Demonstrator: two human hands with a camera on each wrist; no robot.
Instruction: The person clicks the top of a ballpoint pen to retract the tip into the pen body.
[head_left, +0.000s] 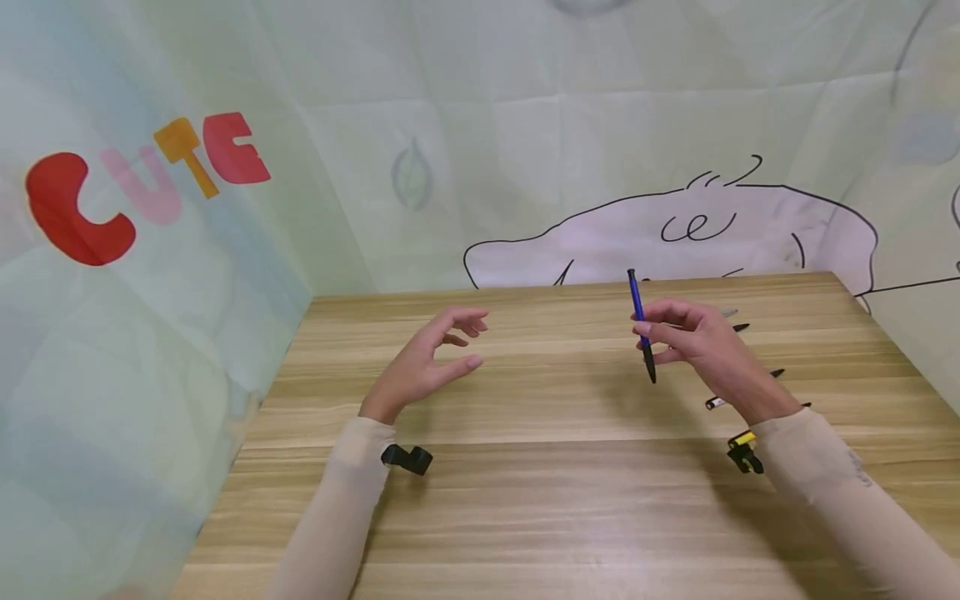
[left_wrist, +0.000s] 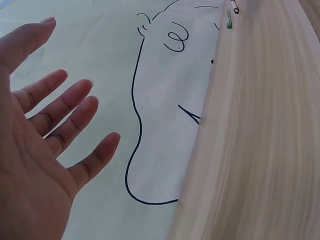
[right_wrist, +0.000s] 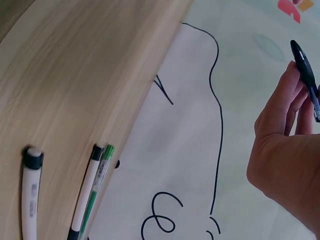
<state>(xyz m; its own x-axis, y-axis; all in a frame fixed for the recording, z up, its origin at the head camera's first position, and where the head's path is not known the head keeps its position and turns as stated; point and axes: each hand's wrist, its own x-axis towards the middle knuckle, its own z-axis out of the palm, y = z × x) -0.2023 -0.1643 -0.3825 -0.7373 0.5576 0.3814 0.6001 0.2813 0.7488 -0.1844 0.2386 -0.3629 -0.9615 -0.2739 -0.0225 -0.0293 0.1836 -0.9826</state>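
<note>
My right hand [head_left: 693, 337] pinches a blue pen [head_left: 636, 297] with black ends between thumb and fingers, above the right half of the table. The pen stands nearly upright, its narrower black end down. In the right wrist view only the dark end of the pen [right_wrist: 303, 62] shows beyond the fingers. Over the left half of the table my left hand [head_left: 427, 358] hovers with nothing in it. Its fingers [left_wrist: 75, 122] are spread and slightly bent in the left wrist view.
Several pens and markers lie on the wooden table [head_left: 540, 500] under and behind my right forearm, partly hidden. Among them are a white marker [right_wrist: 31, 200] with a black cap, another white marker [right_wrist: 85, 195] and a green pen [right_wrist: 102, 172]. Printed cloth [head_left: 360, 183] hangs behind.
</note>
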